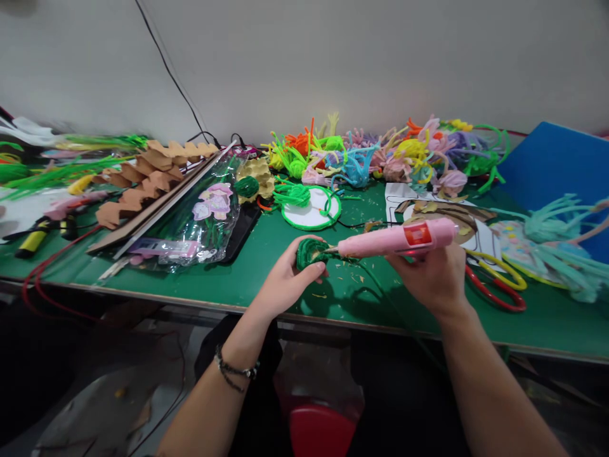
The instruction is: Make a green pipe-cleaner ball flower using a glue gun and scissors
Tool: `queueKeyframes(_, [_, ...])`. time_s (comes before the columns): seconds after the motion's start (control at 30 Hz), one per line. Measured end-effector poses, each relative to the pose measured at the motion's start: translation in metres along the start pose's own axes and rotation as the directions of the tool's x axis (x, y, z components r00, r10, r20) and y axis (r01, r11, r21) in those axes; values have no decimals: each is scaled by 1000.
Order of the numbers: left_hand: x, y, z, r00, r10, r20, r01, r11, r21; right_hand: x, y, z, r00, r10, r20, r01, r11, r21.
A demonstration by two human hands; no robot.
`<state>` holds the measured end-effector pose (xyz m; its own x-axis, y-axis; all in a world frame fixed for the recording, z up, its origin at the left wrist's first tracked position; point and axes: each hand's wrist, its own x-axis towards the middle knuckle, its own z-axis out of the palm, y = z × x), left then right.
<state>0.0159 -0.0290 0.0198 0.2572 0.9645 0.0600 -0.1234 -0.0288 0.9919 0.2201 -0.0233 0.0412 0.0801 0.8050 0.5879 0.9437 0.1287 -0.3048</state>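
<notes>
My left hand (280, 289) is closed around a small, rounded piece wrapped in dark green pipe cleaner (304, 255), with a pale patch showing on its face. A dark green strand (378, 285) trails from near it down to the right over the table edge. In my right hand (435, 282) is a pink glue gun (385, 241) with a red label. Its metal nozzle points left and meets the green piece, or comes very close to it. My right fingers are wrapped about the glue gun's handle, which they mostly hide.
Behind my hands lies a white disc (311, 216) rimmed in green. Colourful pipe-cleaner figures (356, 158) line the wall. Scissors (499, 289) lie at right, before a blue board (556, 171). Leftward are a plastic bag (204, 222), egg-carton strips (143, 184) and another glue gun (71, 206).
</notes>
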Motion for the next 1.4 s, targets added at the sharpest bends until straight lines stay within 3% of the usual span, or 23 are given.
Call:
queueKeyframes(0.2, [0, 1, 0, 1000, 5, 8, -5, 999, 40, 0, -2, -2, 999, -29, -19, 29, 999, 38])
queueKeyframes(0.43, [1, -1, -2, 998, -6, -68, 15, 992, 122, 4, 16, 5, 994, 51, -94, -52, 998, -18])
queueKeyframes(0.67, [1, -4, -3, 998, 30, -58, -16, 970, 241, 6, 29, 20, 995, 40, 87, -24, 983, -181])
queueKeyframes(0.8, [0, -3, -2, 998, 35, -53, -21, 968, 248, 4, 31, 24, 973, 7, 233, 36, 983, -178])
queueKeyframes(0.97, [0, -2, -2, 999, 35, -42, -22, 960, 278, 5, 30, 22, 937, 90, 337, -40, 988, -151])
queueKeyframes(1.2, [0, -4, -3, 999, 24, -46, -11, 960, 280, 6, 31, 18, 947, 189, 261, -148, 975, -167])
queueKeyframes(1.3, [0, -4, -2, 999, 18, -48, -4, 959, 285, 6, 34, 13, 975, 123, 183, -103, 988, -115])
queueKeyframes(1.4, [0, -4, -2, 998, 30, -47, -15, 955, 298, 5, 32, 4, 999, 43, 1, -43, 998, -54])
